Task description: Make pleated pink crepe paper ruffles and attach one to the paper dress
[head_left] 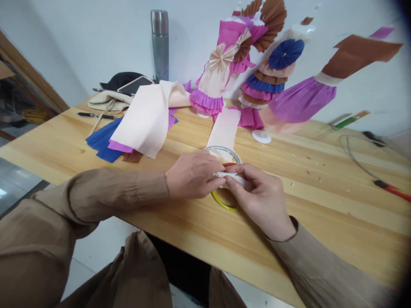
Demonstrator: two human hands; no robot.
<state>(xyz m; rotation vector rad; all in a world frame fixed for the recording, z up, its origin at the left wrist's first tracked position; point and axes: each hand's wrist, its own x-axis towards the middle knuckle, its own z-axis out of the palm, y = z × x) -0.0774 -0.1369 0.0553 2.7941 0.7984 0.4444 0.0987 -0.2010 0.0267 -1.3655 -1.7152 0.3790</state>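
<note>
"Where is the pleated white paper piece [231,176]?"

"Between the two hands, just above the table [205,226]. Put the clock's centre on it: the left hand [194,175] lies at nine, the right hand [265,196] at about four."

"Which is nearer?"

"Neither, I'd judge; both reach it. The left fingertips meet its nine o'clock end, while the right thumb and forefinger pinch the other."

"How far apart are the fingers?"

"On the right, thumb and forefinger are closed down to the paper's thickness. The left thumb and forefinger also close on it, though the back of that hand hides the rest of its fingers."

"And its long axis?"

"Roughly nine to three, dipping a little toward four, so it runs from one pinch to the other. The notched edge shows at the left end. That line between the pinches seems to be what matters most."

"What lies around it?"

"A lettered ring [229,150] at twelve, and beyond it a pale crepe-paper strip [224,126] stretching toward twelve. A yellow rim [224,205] curves below, at six; I can't tell what it belongs to."
</note>
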